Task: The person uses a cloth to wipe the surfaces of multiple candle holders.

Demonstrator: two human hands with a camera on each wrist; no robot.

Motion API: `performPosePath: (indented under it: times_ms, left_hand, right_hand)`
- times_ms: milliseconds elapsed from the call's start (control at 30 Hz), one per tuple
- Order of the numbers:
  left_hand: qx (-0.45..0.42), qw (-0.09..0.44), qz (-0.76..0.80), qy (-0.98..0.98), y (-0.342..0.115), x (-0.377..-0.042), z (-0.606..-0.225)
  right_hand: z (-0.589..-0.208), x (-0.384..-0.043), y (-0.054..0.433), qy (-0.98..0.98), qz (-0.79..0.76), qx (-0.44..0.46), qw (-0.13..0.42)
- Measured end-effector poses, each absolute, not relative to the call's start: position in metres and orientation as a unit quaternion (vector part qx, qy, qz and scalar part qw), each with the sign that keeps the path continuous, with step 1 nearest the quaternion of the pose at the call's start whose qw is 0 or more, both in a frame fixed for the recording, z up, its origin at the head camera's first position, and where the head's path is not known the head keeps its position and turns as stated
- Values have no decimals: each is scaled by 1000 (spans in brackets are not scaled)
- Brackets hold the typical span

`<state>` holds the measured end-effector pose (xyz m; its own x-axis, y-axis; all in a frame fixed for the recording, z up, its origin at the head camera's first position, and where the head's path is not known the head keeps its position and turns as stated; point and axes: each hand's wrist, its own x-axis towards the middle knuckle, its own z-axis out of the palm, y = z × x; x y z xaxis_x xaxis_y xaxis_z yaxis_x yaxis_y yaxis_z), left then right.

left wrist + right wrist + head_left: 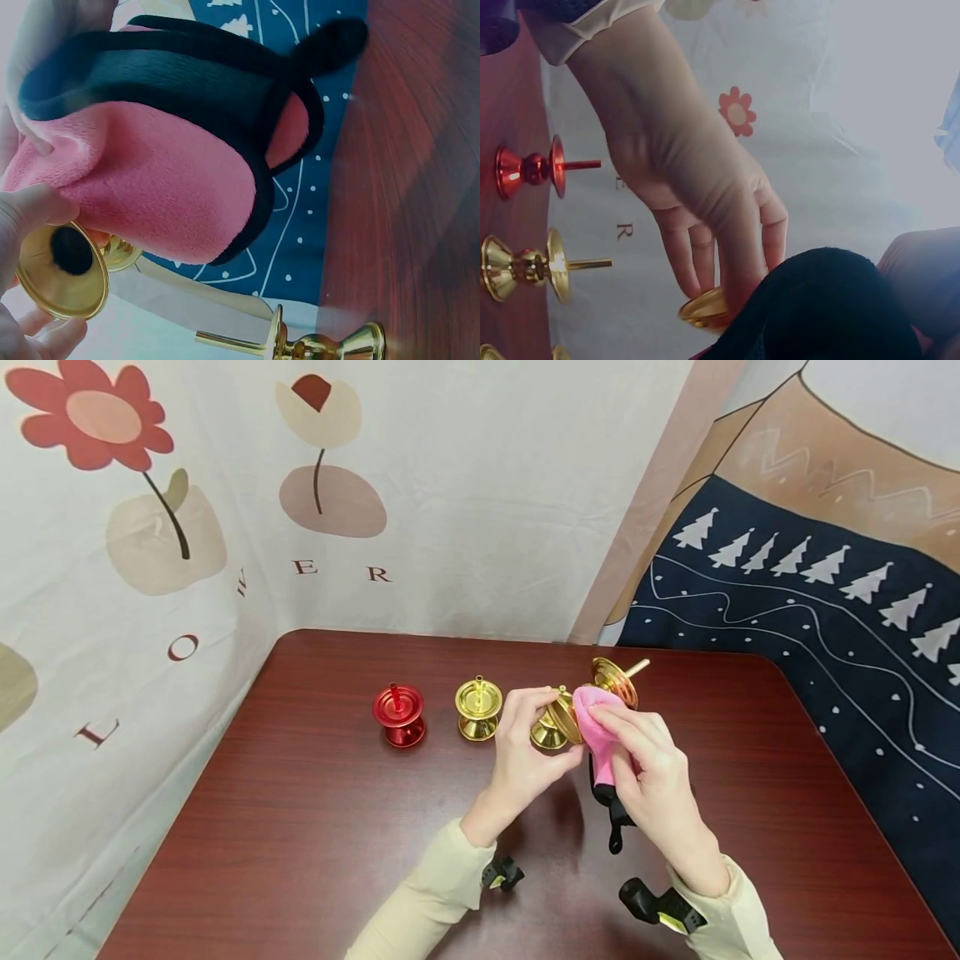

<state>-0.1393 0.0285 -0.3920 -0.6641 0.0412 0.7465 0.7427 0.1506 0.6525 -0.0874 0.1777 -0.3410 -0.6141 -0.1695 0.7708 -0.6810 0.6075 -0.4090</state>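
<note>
My left hand (522, 750) holds a gold candle holder (567, 717) by its base, tipped on its side. Its dish and spike point up to the right in the head view. In the left wrist view its hollow base (64, 271) faces the camera. A pink plush cloth (600, 735) with black trim is pinched in my right hand (651, 768). The cloth lies against the holder's middle and hides it, while its black end hangs below. Behind the left fingers stands another gold candle holder (547, 737), partly covered.
To the left, a gold candle holder (478, 706) and a red candle holder (400, 717) stand upright in a row on the dark red-brown table (315, 827). Printed fabric (465, 577) hangs along the table's back and left sides. Black cameras (660, 906) are strapped at both wrists.
</note>
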Motion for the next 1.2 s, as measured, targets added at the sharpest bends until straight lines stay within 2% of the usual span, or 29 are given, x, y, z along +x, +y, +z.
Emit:
performPosePath:
  times_ms: [200,500,767,867,1000,1100,1200]
  left_hand:
    - [-224,245,-655,-680,31,-134,-389]
    - [-145,133,-778,-597,33,-132,-381]
    - [-95,53,-853,-511,33,-132,-376]
    - [-90,39,-862,-497,32,-132,-375]
    - [-74,0,-885,-459,31,-131,-374]
    - [-57,-39,-899,-433,31,-129,-373]
    - [-52,-66,-897,-433,31,-127,-371]
  right_hand:
    - [-347,-91,180,-804,394,256,364]
    - [-337,-83,171,-771,472,236,358]
    - [-355,-89,173,-756,515,208,347]
    - [-371,-95,179,-751,548,187,319]
    - [-385,-101,185,-716,650,103,232]
    - [-382,-102,186,-667,725,24,167]
    - [-374,-101,187,-634,763,-18,126]
